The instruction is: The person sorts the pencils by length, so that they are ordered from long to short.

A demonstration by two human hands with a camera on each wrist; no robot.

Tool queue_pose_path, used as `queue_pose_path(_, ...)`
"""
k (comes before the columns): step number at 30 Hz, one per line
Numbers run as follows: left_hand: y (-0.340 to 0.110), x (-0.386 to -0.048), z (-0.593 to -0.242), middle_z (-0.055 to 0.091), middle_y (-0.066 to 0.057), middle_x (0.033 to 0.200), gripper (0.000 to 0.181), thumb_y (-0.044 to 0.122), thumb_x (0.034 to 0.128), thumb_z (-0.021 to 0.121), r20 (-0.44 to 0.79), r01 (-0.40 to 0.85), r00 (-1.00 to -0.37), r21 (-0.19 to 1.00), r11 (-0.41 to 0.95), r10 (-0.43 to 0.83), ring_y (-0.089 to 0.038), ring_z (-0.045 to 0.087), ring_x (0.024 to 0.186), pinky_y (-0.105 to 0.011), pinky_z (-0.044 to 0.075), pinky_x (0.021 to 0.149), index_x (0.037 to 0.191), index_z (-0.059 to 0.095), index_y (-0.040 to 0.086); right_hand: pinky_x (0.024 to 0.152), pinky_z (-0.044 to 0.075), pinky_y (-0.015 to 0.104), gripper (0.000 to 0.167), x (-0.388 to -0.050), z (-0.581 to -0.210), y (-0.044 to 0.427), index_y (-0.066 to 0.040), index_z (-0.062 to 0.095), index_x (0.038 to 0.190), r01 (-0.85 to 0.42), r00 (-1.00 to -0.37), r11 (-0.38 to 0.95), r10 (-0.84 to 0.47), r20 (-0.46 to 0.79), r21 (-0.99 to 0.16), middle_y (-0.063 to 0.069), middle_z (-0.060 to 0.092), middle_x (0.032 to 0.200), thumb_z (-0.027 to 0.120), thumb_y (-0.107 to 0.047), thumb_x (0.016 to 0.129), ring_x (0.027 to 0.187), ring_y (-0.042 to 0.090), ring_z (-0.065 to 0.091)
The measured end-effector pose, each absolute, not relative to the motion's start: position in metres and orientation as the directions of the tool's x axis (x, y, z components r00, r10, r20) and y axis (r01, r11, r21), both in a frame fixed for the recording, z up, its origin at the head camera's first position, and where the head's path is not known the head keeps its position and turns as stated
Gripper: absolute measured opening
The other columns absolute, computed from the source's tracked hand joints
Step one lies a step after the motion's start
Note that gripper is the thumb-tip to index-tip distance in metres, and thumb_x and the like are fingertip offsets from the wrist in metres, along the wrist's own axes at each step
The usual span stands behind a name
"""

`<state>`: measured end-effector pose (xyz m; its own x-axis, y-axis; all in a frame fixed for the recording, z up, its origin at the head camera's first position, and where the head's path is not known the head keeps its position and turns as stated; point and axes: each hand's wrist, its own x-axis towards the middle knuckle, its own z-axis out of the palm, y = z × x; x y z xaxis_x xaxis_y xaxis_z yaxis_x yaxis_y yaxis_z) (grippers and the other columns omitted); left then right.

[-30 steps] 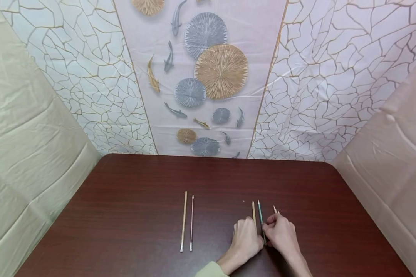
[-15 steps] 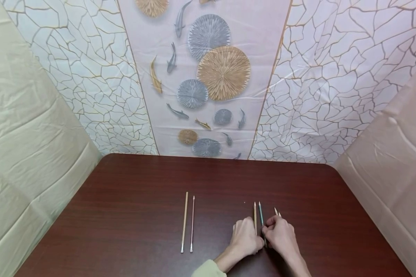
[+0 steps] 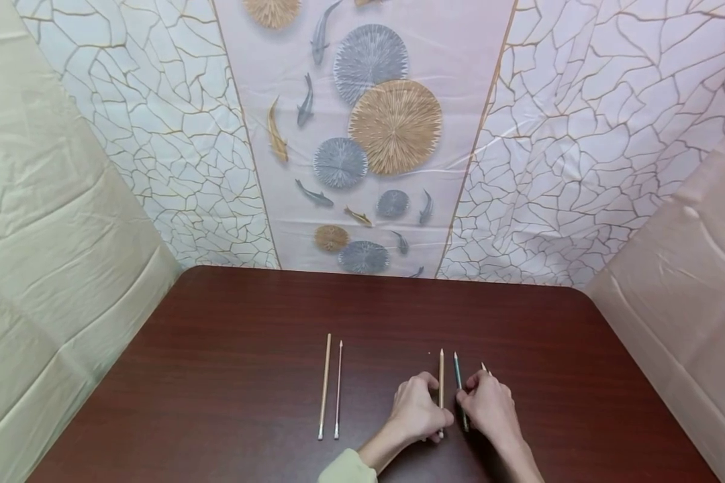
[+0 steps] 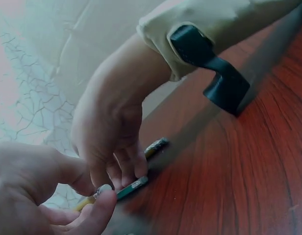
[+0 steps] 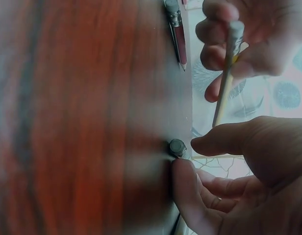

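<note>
While the left hand [image 3: 419, 408] pinches the yellow pencil [image 3: 442, 376] near its blunt end, between thumb and fingers, the right hand [image 3: 489, 406] bends over the green pencil [image 3: 458, 373] just beside it, fingertips at its shaft; whether that second grip squeezes or only touches, I cannot tell. Both pencils lie between the hands, roughly parallel, their sharpened tips toward the far edge of the dark red-brown worktop [image 3: 248, 376]. Past the right hand, two pale pencil tips [image 3: 484, 367] show, the rest hidden behind it. Well apart to the left, a tan pencil [image 3: 325, 389] and a thin pinkish pencil [image 3: 340, 389] lie side by side, apart from each other. Beyond the far edge hangs a backdrop [image 3: 302, 221] printed with fish and round leaves, with beige cloth [image 3: 42, 268] along the left side.
</note>
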<state>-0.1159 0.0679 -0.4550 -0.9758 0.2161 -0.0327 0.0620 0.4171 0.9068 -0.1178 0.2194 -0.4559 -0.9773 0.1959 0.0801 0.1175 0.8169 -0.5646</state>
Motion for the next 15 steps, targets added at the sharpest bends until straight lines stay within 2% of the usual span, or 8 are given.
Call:
queue_pose_path(3,0.064,-0.115,-0.453,0.055,0.002,0.045,0.039,-0.007,0.0664,0.073,-0.093,-0.010,-0.966,0.946,0.323,0.243,-0.010,0.053,0.031,-0.027,0.044,0.033,0.102,0.061,0.004,0.064,0.049,0.053,0.019,-0.120,-0.455,0.218,-0.001,0.063,0.087,0.150,-0.977,0.819,0.207,0.042,-0.554,0.008,0.064,0.076,0.074,-0.013,0.077,0.072,0.035,0.064)
queue_pose_path(8,0.060,-0.114,-0.449,0.059,-0.007,0.056,0.039,-0.013,0.0683,0.070,-0.165,-0.105,-0.941,0.972,0.208,0.296,-0.011,0.053,0.034,-0.028,0.048,0.036,0.103,0.061,0.002,0.059,0.049,0.051,0.020,-0.123,-0.454,0.218,-0.002,0.062,0.088,0.176,-0.979,0.823,0.202,-0.012,-0.541,0.009,0.062,0.076,0.073,-0.014,0.076,0.069,0.034,0.062)
queue_pose_path(15,0.055,-0.113,-0.447,0.060,-0.006,0.059,0.044,-0.016,0.0687,0.065,-0.166,-0.125,-0.926,0.982,0.140,0.339,-0.010,0.051,0.037,-0.030,0.049,0.037,0.109,0.061,0.000,0.056,0.047,0.049,0.021,-0.125,-0.452,0.216,-0.004,0.059,0.088,0.170,-0.983,0.839,0.182,-0.029,-0.516,0.009,0.059,0.073,0.072,-0.013,0.074,0.067,0.036,0.061)
